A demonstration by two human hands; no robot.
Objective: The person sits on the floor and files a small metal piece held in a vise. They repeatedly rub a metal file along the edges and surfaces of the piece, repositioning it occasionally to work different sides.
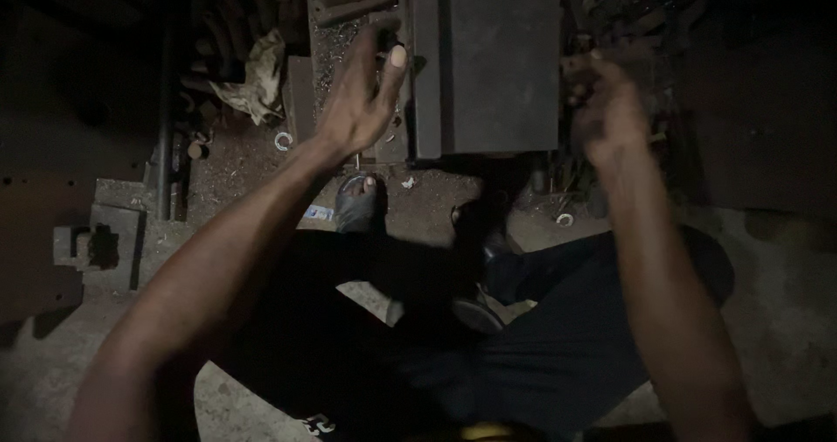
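Note:
My left hand (362, 93) reaches forward with fingers spread, its thumb beside the left edge of a large dark metal block (497, 67) on the floor. It holds nothing that I can see. My right hand (606, 111) is raised at the block's right edge, blurred, with fingers curled around a small dark object (577, 65) whose kind I cannot tell. Below, my legs in dark trousers are crossed, and a sandalled foot (356, 200) rests just in front of the block.
A crumpled cloth (257, 76) lies at the upper left near metal bars and a vertical pipe (164, 119). A notched metal piece (91, 246) sits at the left. Small metal rings (282, 141) and scrap litter the dirt floor. Dim light hides the edges.

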